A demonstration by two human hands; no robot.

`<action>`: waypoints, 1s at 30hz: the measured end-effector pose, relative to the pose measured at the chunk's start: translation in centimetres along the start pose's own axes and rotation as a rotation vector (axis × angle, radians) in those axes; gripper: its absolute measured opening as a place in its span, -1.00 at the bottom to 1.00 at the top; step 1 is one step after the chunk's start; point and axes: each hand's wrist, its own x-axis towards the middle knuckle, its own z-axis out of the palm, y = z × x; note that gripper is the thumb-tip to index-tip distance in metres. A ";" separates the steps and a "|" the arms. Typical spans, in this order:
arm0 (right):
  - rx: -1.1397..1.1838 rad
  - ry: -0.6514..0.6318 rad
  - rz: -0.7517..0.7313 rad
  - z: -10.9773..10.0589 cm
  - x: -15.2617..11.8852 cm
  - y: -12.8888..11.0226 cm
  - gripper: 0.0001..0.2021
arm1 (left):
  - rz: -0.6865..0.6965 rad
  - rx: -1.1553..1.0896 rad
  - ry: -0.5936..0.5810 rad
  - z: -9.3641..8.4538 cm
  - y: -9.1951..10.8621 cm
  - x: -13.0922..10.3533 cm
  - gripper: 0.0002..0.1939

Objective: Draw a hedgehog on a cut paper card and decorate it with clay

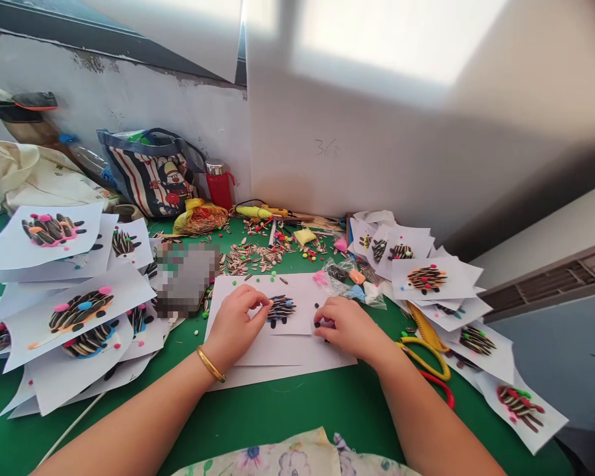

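A hedgehog picture (281,309), made of striped sunflower seeds over blue clay with black clay feet, lies on a white paper sheet (290,360). My left hand (240,325) is at its left end, thumb and forefinger pinched together; what they hold, if anything, is too small to name. My right hand (347,327) rests at the sheet's right side with its fingers curled in. Small black clay balls (317,324) are at those fingertips, and whether one is gripped is hidden. A few green clay balls (272,274) lie along the sheet's top edge.
Stacks of finished seed pictures stand left (79,311) and right (426,281). Loose sunflower seeds (250,258), a bag of coloured clay (350,277) and a blurred dark object (186,281) lie behind the sheet. Scissors (434,360) are by my right forearm. A red bottle (219,188) stands behind.
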 end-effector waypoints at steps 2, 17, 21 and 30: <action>0.031 0.028 0.021 -0.5 0.2 0.5 -0.87 | -0.003 -0.009 0.001 0.0 0.0 0.0 -0.91; -0.430 0.287 0.519 -6.6 2.0 7.6 -0.75 | 0.003 -0.042 0.021 -0.1 0.1 0.1 -0.86; -0.469 0.253 0.518 -5.9 3.4 7.2 -0.70 | -0.020 -0.082 0.102 -0.4 -0.2 0.4 -0.88; -0.392 0.190 0.497 -7.3 2.1 7.0 -0.74 | -0.058 -0.120 0.147 -0.5 -0.2 0.5 -0.87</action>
